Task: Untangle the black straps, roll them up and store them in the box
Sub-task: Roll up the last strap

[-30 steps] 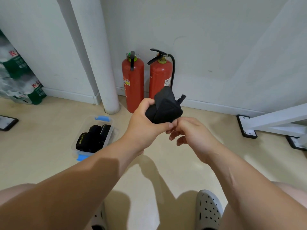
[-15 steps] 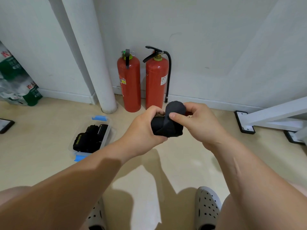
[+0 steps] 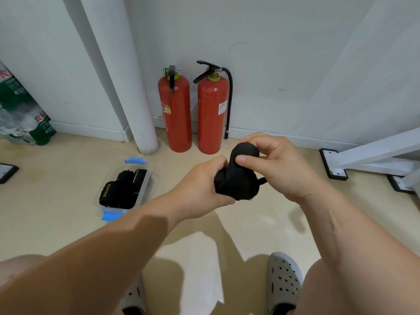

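Black strap (image 3: 238,178) was a tight bundle at frame centre, gripped by left hand (image 3: 200,189) below, right hand (image 3: 277,167) pinching its top. Versus 0.5 s ago: bundle more upright. Box (image 3: 147,176) sat centre-left.

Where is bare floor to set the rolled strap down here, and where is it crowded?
Bare floor lies between the box and the grey shoes, and left of the box toward the water-bottle pack. Crowded: the box itself, mostly filled with rolled straps, and the wall corner with pipe and fire extinguishers.
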